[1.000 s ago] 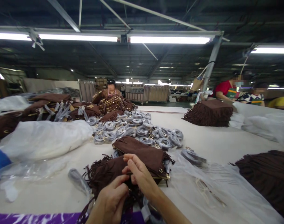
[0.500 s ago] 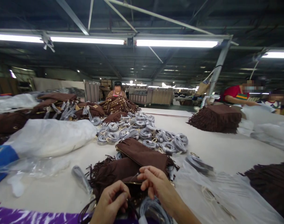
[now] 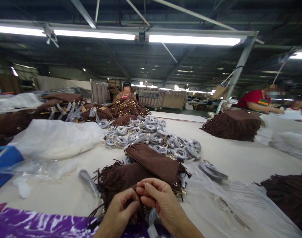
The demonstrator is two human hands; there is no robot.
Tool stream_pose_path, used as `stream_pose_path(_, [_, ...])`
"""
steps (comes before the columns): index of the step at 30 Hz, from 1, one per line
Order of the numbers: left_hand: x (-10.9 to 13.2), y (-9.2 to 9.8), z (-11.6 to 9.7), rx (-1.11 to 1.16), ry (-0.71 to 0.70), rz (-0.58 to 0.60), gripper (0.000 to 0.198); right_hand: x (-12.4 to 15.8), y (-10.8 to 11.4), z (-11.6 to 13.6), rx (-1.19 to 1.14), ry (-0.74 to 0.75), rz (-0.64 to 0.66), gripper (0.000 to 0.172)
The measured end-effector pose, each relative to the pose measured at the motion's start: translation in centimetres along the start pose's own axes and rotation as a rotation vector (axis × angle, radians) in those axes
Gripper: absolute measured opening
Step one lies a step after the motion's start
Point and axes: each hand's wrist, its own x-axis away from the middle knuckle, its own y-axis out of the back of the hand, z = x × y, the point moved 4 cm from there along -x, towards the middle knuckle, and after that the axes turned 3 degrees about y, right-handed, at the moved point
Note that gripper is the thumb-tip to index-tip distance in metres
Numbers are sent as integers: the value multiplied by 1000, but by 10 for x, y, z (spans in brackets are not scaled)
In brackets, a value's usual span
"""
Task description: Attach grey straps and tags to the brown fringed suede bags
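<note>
Side by side at the near edge of the table, both my hands work close over brown fringed bags. My left hand (image 3: 122,210) is closed with its fingers curled in; what they grip is hidden behind the knuckles. Thumb and fingertips of my right hand (image 3: 161,201) are pinched together just beside it, on something too small to name. Beyond them lies a brown fringed bag (image 3: 123,178), with another brown bag (image 3: 153,160) across it, showing gold hardware. Under my right hand is a wrapped grey coiled strap (image 3: 153,216), partly covered.
Many plastic-wrapped coiled straps (image 3: 151,137) lie mid-table. Stacks of brown fringed bags (image 3: 235,124) stand right and far left. White sheeting (image 3: 59,138), a blue bin (image 3: 7,165) and purple plastic (image 3: 42,221) lie left. Co-workers (image 3: 257,99) stand at the right and far end.
My right hand has moved left, towards my left hand, and its spread fingers have closed into a pinch. The left hand stays closed. The view has shifted slightly.
</note>
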Motion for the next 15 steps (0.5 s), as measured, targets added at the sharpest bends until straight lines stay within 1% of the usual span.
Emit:
stream_pose_path(4, [0, -1, -2, 15, 14, -3, 29, -2, 2, -4, 22, 9, -12, 41])
stream_pose_path(7, [0, 0, -4, 21, 35, -2, 27, -5, 5, -5, 89, 42, -24, 39])
stream_pose_path(10, [1, 2, -4, -12, 48, 7, 27, -6, 8, -3, 166, 71, -44, 40])
stream_pose_path(12, [1, 4, -5, -40, 10, 4, 29, -6, 9, 0, 231, 107, -37, 42])
stream_pose_path(15, [3, 4, -7, -35, -52, 7, 32, -4, 8, 3, 366, 197, 35, 42])
